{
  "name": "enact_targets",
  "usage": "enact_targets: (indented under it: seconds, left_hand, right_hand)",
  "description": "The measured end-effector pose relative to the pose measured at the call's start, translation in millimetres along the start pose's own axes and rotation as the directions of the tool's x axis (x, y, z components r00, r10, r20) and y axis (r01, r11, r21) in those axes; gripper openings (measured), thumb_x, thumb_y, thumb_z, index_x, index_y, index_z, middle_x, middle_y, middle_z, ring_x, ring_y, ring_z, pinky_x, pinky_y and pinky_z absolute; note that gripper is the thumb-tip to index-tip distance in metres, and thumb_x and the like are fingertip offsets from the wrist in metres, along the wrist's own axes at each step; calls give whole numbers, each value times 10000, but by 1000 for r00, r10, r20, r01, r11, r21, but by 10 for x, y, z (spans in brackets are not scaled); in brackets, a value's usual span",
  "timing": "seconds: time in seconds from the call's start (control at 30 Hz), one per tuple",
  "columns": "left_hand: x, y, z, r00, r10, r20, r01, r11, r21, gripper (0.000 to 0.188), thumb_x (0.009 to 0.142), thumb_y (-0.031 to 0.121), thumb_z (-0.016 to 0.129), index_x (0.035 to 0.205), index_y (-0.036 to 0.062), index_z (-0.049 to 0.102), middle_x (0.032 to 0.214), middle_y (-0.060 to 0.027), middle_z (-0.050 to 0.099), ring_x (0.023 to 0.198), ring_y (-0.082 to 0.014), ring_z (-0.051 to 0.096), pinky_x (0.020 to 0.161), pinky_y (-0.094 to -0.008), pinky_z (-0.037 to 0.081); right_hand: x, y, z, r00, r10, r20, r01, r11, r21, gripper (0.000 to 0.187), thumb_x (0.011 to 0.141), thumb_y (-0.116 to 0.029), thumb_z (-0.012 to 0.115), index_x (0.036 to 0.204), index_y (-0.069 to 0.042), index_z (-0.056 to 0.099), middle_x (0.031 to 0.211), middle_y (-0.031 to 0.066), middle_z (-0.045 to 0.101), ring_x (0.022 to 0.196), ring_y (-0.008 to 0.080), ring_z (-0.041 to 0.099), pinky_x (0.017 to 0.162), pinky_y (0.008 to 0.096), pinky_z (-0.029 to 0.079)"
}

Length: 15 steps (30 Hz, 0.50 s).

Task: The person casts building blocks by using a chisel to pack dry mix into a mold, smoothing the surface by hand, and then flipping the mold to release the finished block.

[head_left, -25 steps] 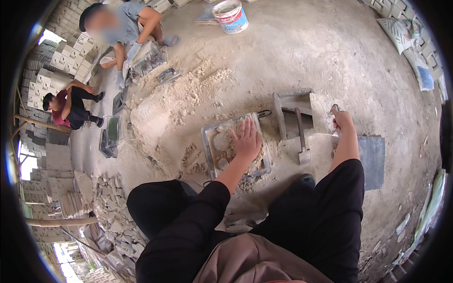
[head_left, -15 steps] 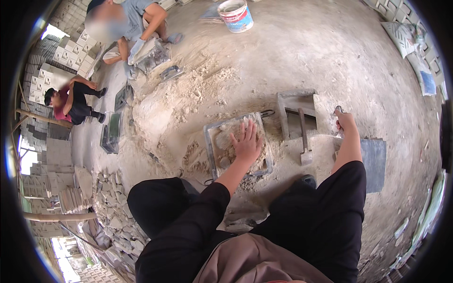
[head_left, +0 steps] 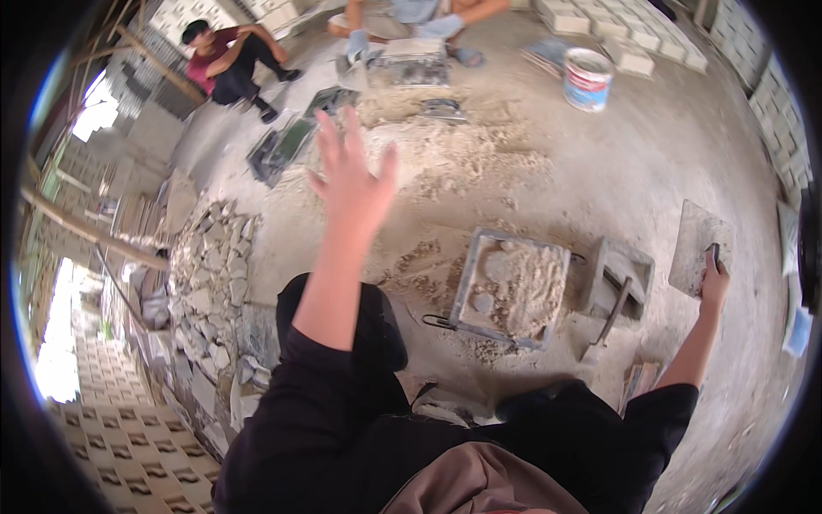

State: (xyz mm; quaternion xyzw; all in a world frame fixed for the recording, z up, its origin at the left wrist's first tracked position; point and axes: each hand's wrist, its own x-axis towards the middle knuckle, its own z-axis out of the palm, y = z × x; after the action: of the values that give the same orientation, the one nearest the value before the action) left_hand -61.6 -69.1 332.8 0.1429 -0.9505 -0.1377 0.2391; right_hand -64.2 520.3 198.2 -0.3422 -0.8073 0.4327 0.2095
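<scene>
My left hand (head_left: 358,184) is raised over the floor left of the mould, fingers spread and holding nothing; it is slightly blurred. At the right, my right hand (head_left: 714,279) is closed round the dark handle of a flat grey float trowel (head_left: 695,244). Between my arms lies a square metal mould (head_left: 465,283) with wire loops at two sides. Pale, crumbly sand mix (head_left: 533,287) fills it, with rounded lumps at its left part. Just right of the mould sits an open grey box frame (head_left: 638,253), and a small hand tool with a flat blade (head_left: 610,325) leans across it.
A loose sand heap (head_left: 445,163) spreads beyond the mould, with another trowel (head_left: 443,109) on it. Farther off are a paint bucket (head_left: 588,81), a gloved co-worker (head_left: 411,17) at a mould and a seated person (head_left: 235,64). Broken rubble (head_left: 210,291) lies left; patterned blocks (head_left: 128,450) are stacked around.
My left hand has lifted off the sand in the mould and moved up and left. My right hand has moved outward, its float trowel now plainly seen. The view has shifted.
</scene>
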Motion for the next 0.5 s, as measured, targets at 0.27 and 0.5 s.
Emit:
enact_targets:
  seconds: [0.27, 0.5]
  left_hand:
    - [566, -997, -94, 937, -279, 210, 293, 955, -43, 667, 820, 437, 461, 1391, 195, 216, 1462, -100, 121, 1336, -320, 130, 1018, -611, 77]
    - [737, -1607, 412, 715, -297, 632, 415, 909, -43, 663, 816, 452, 395, 1375, 127, 248, 1408, -113, 278, 1287, -305, 282, 1020, -621, 65]
  right_hand:
    - [-1336, -1674, 1115, 780, -287, 557, 414, 903, -114, 405, 817, -249, 580, 1127, 8, 544, 888, 132, 609, 698, 168, 563, 621, 301, 456]
    - [-2947, -1999, 2461, 170, -466, 869, 749, 634, 193, 328, 781, -147, 600, 1094, -59, 558, 968, 139, 601, 844, 188, 577, 730, 313, 459]
